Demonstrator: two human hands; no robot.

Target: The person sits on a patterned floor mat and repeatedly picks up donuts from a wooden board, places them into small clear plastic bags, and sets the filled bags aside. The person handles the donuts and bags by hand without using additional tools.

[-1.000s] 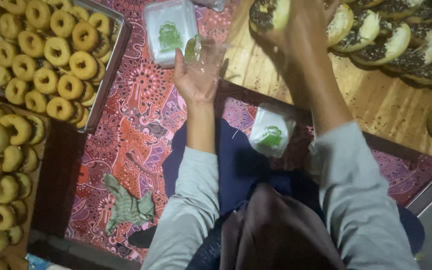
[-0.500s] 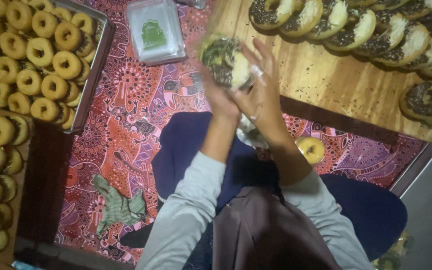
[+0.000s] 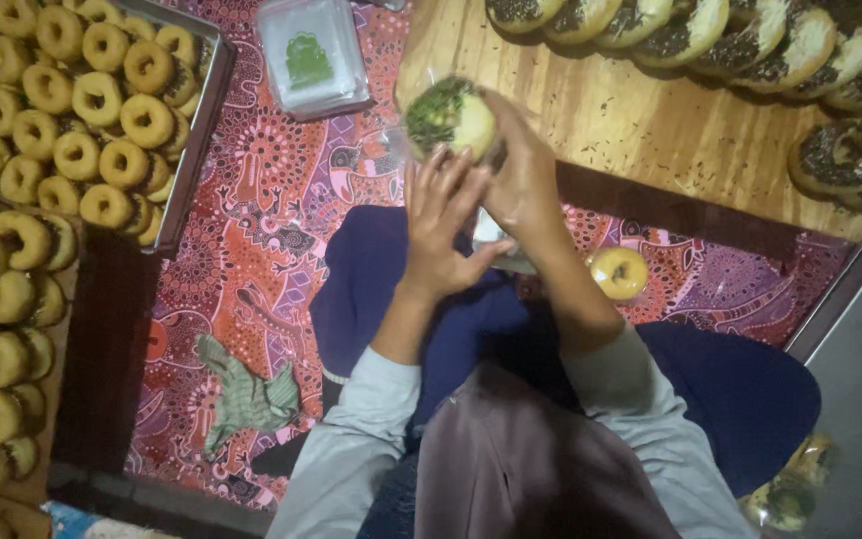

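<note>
Both hands, left hand and right hand, have fingers clamped on one topped doughnut in clear wrap; many topped doughnuts wait unwrapped on the board.

topped doughnuts cropped, bagged doughnut blurred

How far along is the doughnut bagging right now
Done: one bagged topped doughnut lies by the person's knee. In hand: the right hand and left hand hold a topped doughnut in a clear plastic bag. Left: a row of topped doughnuts waits unbagged on the wooden board, and plain doughnuts fill the metal tray.
</note>
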